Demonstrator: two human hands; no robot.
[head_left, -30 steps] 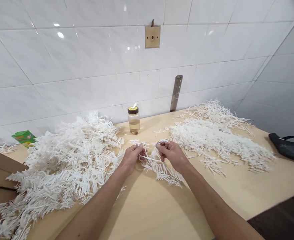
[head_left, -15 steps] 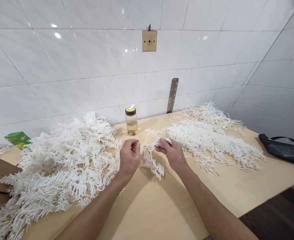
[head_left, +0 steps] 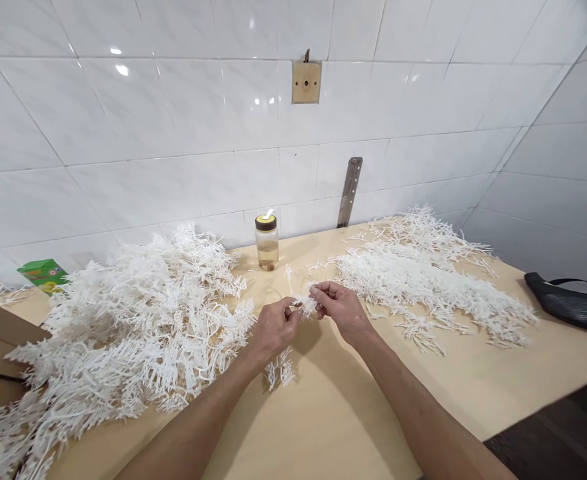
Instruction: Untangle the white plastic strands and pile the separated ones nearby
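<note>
Above the middle of the table, my left hand [head_left: 276, 328] pinches a white branching strand piece [head_left: 306, 303] with many thin twigs, probably plastic. My right hand [head_left: 342, 308] grips the other side of the same piece, thumb and fingertips closed on it. Below my left wrist another part of white twigs [head_left: 279, 370] shows; whether it joins the held piece is hidden. A large tangled heap of such white pieces [head_left: 163, 333] spreads to the left of my left hand. Right of my right hand lies a flatter pile of white twigs [head_left: 423, 277].
A clear jar [head_left: 267, 245] with a dark and yellow lid stands behind my hands, some liquid inside. A metal strip with holes [head_left: 350, 193] leans on the tiled wall [head_left: 183, 113]. A green box [head_left: 43, 275] is far left, a black bag [head_left: 568, 303] far right.
My hands have come closer together, the left moving right and toward me. The white piece, which dangled between them, is now bunched at both hands' fingertips. The view has shifted slightly.
</note>
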